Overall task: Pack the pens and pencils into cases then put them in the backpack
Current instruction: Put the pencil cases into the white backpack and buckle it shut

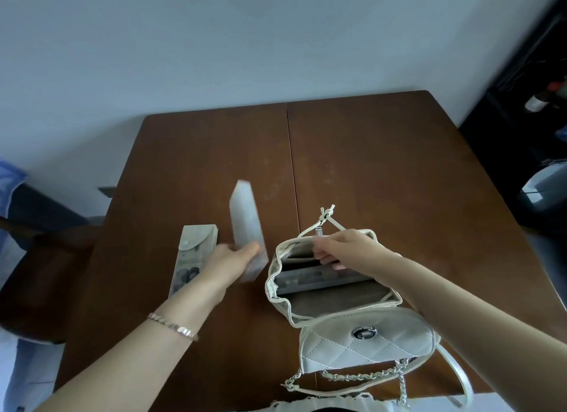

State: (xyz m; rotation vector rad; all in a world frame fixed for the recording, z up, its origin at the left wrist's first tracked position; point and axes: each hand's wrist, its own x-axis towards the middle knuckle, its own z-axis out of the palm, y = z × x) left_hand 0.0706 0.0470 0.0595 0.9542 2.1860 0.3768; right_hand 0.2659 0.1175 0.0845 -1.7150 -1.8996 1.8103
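A small cream backpack (362,341) lies open on the brown table (383,166), its flap folded toward me. A grey case (316,281) lies inside its mouth. My right hand (340,247) grips the far rim of the backpack's opening. My left hand (233,259) holds a long translucent white case (245,221) by its near end, tilted up and blurred, just left of the backpack. A patterned case with a snap flap (191,255) lies flat on the table beside my left hand.
A dark chair (36,258) stands at the table's left edge. Dark shelving with clutter (537,104) fills the right side. The backpack's chain strap (352,376) trails at the table's near edge.
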